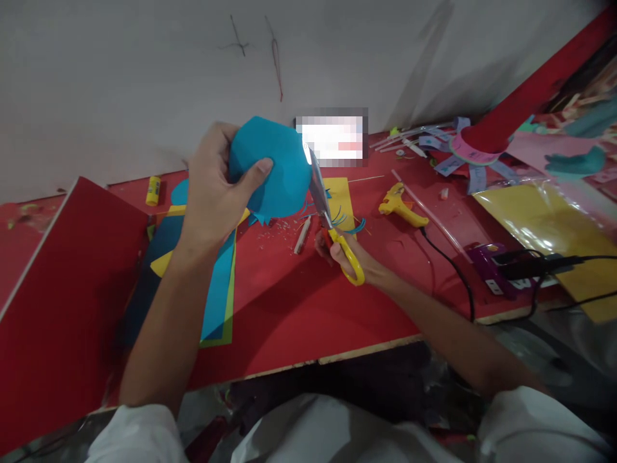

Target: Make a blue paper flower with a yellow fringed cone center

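My left hand [224, 183] pinches a rounded piece of blue paper [284, 177], thumb on the near face and fingers behind it, held up above the table. My right hand [344, 247] grips a pair of scissors [351, 260] by the yellow handle. The blades point up and lie against the right edge of the blue paper. Whether they are parted I cannot make out. Thin blue paper strips [355, 225] and a yellow sheet [342, 193] lie below the scissors. A pencil-like stick [303, 235] rests among small scraps on the red table [289, 315].
A yellow glue gun [402, 207] with a black cable lies to the right, beside a clear glue stick [434, 217]. Further right is a purple power strip [499, 270] with plugs. Coloured sheets [219, 302], a glue stick tube [153, 191] and a red board [62, 308] are at left.
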`<action>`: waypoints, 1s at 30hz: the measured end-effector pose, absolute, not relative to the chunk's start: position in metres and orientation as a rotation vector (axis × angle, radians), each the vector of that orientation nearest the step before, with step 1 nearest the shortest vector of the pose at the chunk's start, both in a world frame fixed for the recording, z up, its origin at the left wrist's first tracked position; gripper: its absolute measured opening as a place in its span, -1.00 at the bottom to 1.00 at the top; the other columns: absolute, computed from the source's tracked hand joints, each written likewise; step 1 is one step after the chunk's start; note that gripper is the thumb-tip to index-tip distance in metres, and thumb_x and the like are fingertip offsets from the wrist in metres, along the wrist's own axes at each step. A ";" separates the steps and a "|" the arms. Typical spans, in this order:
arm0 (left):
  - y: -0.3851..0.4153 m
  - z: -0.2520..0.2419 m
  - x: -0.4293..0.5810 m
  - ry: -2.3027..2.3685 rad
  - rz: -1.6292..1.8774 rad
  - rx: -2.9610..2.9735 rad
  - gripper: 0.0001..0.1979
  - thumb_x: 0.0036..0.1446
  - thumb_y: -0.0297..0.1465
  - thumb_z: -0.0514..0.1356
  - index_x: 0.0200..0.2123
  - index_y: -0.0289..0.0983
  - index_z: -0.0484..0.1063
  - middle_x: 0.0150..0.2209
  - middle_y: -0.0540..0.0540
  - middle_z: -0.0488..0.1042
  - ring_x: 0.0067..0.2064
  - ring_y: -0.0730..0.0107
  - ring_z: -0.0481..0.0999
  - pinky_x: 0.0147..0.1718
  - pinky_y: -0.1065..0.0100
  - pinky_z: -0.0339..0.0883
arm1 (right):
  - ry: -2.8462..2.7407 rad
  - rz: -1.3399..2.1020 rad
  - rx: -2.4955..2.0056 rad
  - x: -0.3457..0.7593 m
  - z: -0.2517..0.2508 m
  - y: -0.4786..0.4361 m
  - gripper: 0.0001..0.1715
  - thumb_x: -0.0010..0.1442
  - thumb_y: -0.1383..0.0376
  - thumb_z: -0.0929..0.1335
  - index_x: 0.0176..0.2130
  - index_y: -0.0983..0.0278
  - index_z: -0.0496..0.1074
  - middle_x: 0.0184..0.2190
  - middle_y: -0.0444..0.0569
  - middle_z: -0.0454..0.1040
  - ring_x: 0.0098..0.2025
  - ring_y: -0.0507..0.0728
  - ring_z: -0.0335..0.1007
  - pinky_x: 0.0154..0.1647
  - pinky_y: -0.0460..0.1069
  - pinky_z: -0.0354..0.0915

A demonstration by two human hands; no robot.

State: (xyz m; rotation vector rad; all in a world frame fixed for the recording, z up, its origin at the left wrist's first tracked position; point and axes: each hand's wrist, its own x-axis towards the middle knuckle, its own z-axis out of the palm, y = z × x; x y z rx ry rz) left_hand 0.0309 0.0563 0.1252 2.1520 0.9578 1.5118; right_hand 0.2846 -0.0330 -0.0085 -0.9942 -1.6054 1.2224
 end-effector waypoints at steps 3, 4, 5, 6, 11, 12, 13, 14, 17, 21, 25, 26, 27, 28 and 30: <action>0.056 0.132 0.028 0.899 1.547 2.237 -0.39 0.12 0.08 0.50 0.11 -0.07 0.52 -0.06 -0.05 0.62 -0.10 0.22 0.61 -0.15 0.16 0.60 | -1.589 1.242 -0.929 0.288 0.002 -0.035 -0.16 0.22 -0.54 0.25 -0.23 0.14 0.33 -0.32 -0.08 0.32 -0.34 0.12 0.28 -0.35 0.07 0.33; 0.054 0.135 0.028 0.915 1.540 2.281 -0.42 0.19 0.07 0.46 0.15 -0.07 0.52 0.00 -0.06 0.63 -0.04 0.17 0.62 -0.05 0.11 0.61 | -1.594 1.234 -0.922 0.289 0.005 -0.036 -0.17 0.24 -0.52 0.25 -0.25 0.15 0.33 -0.35 -0.09 0.31 -0.37 0.11 0.24 -0.38 0.06 0.28; 0.052 0.139 0.028 0.936 1.538 2.332 -0.46 0.24 0.05 0.42 0.17 -0.07 0.54 0.05 -0.08 0.63 0.03 0.13 0.62 0.05 0.06 0.59 | -1.632 1.229 -0.919 0.291 0.008 -0.036 -0.18 0.26 -0.51 0.25 -0.26 0.16 0.33 -0.39 -0.11 0.29 -0.39 0.10 0.20 -0.39 0.05 0.23; 0.049 0.142 0.028 0.950 1.535 2.386 -0.48 0.27 0.04 0.41 0.18 -0.07 0.56 0.09 -0.09 0.64 0.08 0.09 0.62 0.12 0.03 0.57 | -1.664 1.215 -0.922 0.292 0.010 -0.036 -0.18 0.27 -0.51 0.24 -0.28 0.17 0.33 -0.42 -0.13 0.28 -0.41 0.09 0.17 -0.41 0.05 0.18; 0.043 0.150 0.030 0.912 1.530 2.575 -0.57 0.35 -0.10 0.38 0.20 -0.10 0.59 0.10 -0.14 0.68 0.10 0.04 0.66 0.11 0.05 0.61 | -1.714 1.200 -0.945 0.295 0.018 -0.036 -0.14 0.23 -0.54 0.24 -0.31 0.18 0.30 -0.45 -0.14 0.28 -0.43 0.06 0.12 -0.45 0.02 0.08; 0.043 0.150 0.030 0.918 1.520 2.589 -0.59 0.38 -0.13 0.36 0.20 -0.12 0.58 0.11 -0.15 0.68 0.11 0.05 0.66 0.11 0.06 0.61 | -1.721 1.204 -0.963 0.295 0.020 -0.036 -0.13 0.23 -0.54 0.24 -0.31 0.18 0.30 -0.45 -0.14 0.28 -0.43 0.06 0.12 -0.46 0.01 0.07; 0.043 0.150 0.030 0.929 1.503 2.596 -0.61 0.40 -0.15 0.34 0.21 -0.13 0.58 0.11 -0.16 0.67 0.11 0.05 0.67 0.11 0.07 0.62 | -1.742 1.207 -0.982 0.295 0.021 -0.037 -0.13 0.23 -0.54 0.24 -0.31 0.18 0.29 -0.45 -0.14 0.28 -0.43 0.05 0.11 -0.46 0.01 0.06; 0.042 0.150 0.030 0.947 1.485 2.595 -0.61 0.41 -0.15 0.32 0.21 -0.14 0.57 0.12 -0.16 0.67 0.12 0.05 0.67 0.12 0.07 0.62 | -1.769 1.204 -0.998 0.295 0.022 -0.038 -0.13 0.23 -0.54 0.23 -0.31 0.19 0.29 -0.45 -0.13 0.28 -0.43 0.05 0.11 -0.46 0.01 0.05; 0.038 0.152 0.030 1.012 1.408 2.596 -0.60 0.42 -0.13 0.30 0.23 -0.13 0.55 0.16 -0.16 0.66 0.17 0.03 0.65 0.16 0.05 0.61 | -1.823 1.177 -1.011 0.296 0.025 -0.039 -0.11 0.22 -0.55 0.23 -0.32 0.20 0.31 -0.45 -0.12 0.29 -0.42 0.06 0.15 -0.44 0.01 0.05; 0.032 0.156 0.032 1.067 1.356 2.627 -0.61 0.44 -0.18 0.29 0.24 -0.14 0.55 0.18 -0.12 0.66 0.19 0.08 0.65 0.21 0.08 0.58 | -1.814 1.173 -1.022 0.296 0.024 -0.038 -0.12 0.23 -0.54 0.24 -0.33 0.20 0.30 -0.45 -0.13 0.27 -0.41 0.06 0.15 -0.42 0.00 0.04; 0.032 0.154 0.034 1.094 1.378 2.559 -0.60 0.42 -0.11 0.30 0.22 -0.11 0.57 0.17 -0.08 0.66 0.20 0.04 0.63 0.23 0.01 0.57 | -1.805 1.171 -1.016 0.296 0.021 -0.036 -0.17 0.23 -0.50 0.29 -0.34 0.19 0.28 -0.44 -0.15 0.25 -0.41 0.05 0.11 -0.41 0.01 0.06; 0.033 0.154 0.034 1.085 1.405 2.524 -0.59 0.40 -0.08 0.32 0.20 -0.11 0.59 0.15 -0.08 0.67 0.19 0.01 0.63 0.21 -0.01 0.58 | -1.802 1.178 -1.014 0.296 0.020 -0.036 -0.18 0.23 -0.49 0.31 -0.35 0.19 0.27 -0.43 -0.14 0.26 -0.42 0.05 0.11 -0.41 0.01 0.07; 0.034 0.153 0.034 1.070 1.431 2.491 -0.60 0.38 -0.07 0.33 0.17 -0.10 0.61 0.14 -0.09 0.68 0.18 -0.01 0.63 0.19 -0.03 0.58 | -1.795 1.186 -1.014 0.296 0.019 -0.035 -0.20 0.23 -0.47 0.32 -0.34 0.19 0.27 -0.43 -0.14 0.27 -0.42 0.05 0.12 -0.41 0.01 0.08; 0.035 0.152 0.034 1.052 1.452 2.469 -0.60 0.36 -0.07 0.34 0.16 -0.09 0.62 0.13 -0.09 0.68 0.17 -0.03 0.63 0.17 -0.03 0.58 | -1.786 1.195 -1.016 0.295 0.018 -0.035 -0.21 0.22 -0.46 0.33 -0.34 0.18 0.27 -0.42 -0.13 0.28 -0.42 0.05 0.13 -0.41 0.02 0.09; 0.037 0.151 0.034 1.021 1.455 2.480 -0.62 0.36 -0.09 0.35 0.16 -0.05 0.63 0.13 -0.07 0.68 0.16 -0.04 0.64 0.17 -0.05 0.58 | -1.777 1.204 -1.029 0.295 0.016 -0.035 -0.22 0.22 -0.45 0.34 -0.33 0.18 0.27 -0.43 -0.13 0.29 -0.42 0.06 0.15 -0.41 0.02 0.10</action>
